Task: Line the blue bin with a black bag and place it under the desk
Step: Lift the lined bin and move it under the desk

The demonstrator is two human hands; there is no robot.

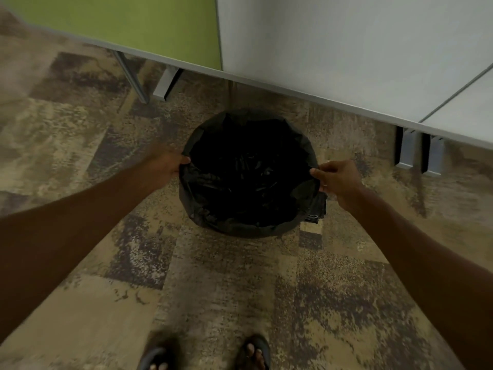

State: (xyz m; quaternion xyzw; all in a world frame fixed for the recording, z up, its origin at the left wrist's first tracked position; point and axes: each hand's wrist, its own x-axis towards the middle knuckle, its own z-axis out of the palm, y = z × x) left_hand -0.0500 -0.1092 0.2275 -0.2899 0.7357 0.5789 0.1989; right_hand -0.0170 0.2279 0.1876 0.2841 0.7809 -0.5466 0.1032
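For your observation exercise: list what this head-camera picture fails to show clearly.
- Bin's blue body: head view, covered entirely by the black bag.
- Sandalled feet: cut off by the bottom edge.
- Left hand: motion-blurred.
- Right hand fingertips: hidden behind the bag's rim.

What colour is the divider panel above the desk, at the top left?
Green, seen in the head view: the divider panel stands beside the pale desk.

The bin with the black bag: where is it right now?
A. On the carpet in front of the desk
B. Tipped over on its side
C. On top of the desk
A: the bin stands upright on the carpet, just short of the desk edge, both hands gripping its bagged rim.
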